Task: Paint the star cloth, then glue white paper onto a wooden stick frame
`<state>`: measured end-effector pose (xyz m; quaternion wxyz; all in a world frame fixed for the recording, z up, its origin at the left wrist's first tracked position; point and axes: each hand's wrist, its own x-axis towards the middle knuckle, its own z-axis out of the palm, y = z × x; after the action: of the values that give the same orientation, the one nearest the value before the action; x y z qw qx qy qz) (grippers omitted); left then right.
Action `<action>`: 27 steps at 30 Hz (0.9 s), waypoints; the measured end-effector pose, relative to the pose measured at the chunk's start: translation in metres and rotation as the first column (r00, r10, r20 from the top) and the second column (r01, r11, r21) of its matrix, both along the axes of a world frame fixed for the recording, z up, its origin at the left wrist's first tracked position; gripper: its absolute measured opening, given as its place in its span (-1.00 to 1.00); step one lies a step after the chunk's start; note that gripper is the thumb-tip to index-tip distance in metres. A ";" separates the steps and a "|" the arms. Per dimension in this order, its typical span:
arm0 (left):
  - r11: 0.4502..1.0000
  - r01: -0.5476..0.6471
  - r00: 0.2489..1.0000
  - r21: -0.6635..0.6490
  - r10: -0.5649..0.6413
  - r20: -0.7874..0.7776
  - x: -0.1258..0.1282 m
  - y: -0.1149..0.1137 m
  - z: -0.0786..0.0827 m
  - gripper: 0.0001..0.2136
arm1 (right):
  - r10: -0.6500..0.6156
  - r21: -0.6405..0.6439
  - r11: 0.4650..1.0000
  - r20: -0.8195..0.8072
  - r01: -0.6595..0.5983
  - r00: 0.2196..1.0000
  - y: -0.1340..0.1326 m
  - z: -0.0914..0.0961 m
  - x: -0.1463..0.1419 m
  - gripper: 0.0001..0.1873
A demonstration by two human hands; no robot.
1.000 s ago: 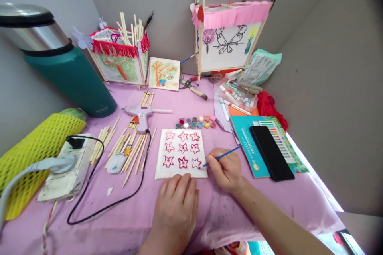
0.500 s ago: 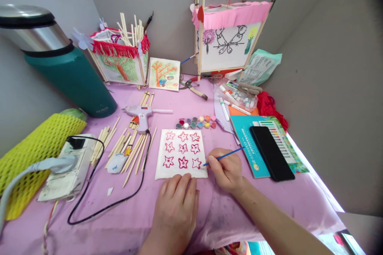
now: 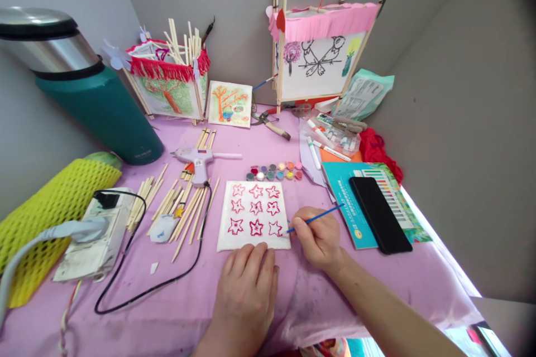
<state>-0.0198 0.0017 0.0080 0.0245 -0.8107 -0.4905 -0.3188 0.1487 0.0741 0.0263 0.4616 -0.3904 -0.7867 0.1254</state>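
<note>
A white square panel (image 3: 247, 241) lies flat on the pink cloth, with rows of red star outlines painted on it. My right hand (image 3: 317, 238) is closed around a thin blue paintbrush (image 3: 322, 215), its tip at the lower-right star near the panel's edge. That star's centre is plain, while some others have a red mark inside. My left hand (image 3: 250, 284) lies flat, its fingertips on the panel's near edge. Just beyond the panel sit small paint pots (image 3: 273, 174) in several colours.
To the left are a glue gun (image 3: 200, 163), loose wooden sticks (image 3: 190, 217), a power strip (image 3: 90, 245) and a teal bottle (image 3: 100, 106). A black phone (image 3: 381, 215) rests on a blue booklet (image 3: 354, 228) at right. Decorated stick-framed lanterns (image 3: 326, 67) stand at the back.
My right hand and the paintbrush have shifted slightly to the right, toward the panel's edge. My left hand stays in place.
</note>
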 end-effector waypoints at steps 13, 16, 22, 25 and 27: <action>1.000 -0.008 1.000 -0.003 0.008 0.008 0.000 0.000 -0.001 -0.82 | -0.127 0.036 0.991 0.011 0.127 0.992 0.001 -0.002 0.000 -0.78; 1.000 -0.003 1.000 -0.007 0.003 0.005 0.000 0.000 -0.002 -0.81 | -0.124 0.041 0.992 0.016 0.124 0.992 0.002 -0.002 0.000 -0.78; 1.000 0.003 1.000 -0.003 -0.003 0.010 0.000 0.000 -0.001 -0.82 | -0.109 0.028 0.994 0.037 0.108 0.993 0.003 -0.004 0.000 -0.79; 1.000 0.001 1.000 -0.002 -0.001 0.011 0.000 0.000 -0.001 -0.82 | -0.095 0.003 0.995 0.037 0.095 0.995 0.003 -0.005 0.000 -0.78; 1.000 0.001 1.000 -0.004 -0.001 0.009 0.000 0.000 0.000 -0.82 | -0.087 -0.002 0.996 0.031 0.087 0.996 0.003 -0.006 0.000 -0.80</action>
<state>-0.0201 0.0017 0.0075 0.0205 -0.8097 -0.4908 -0.3212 0.1486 0.0773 0.0199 0.4535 -0.4270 -0.7758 0.1005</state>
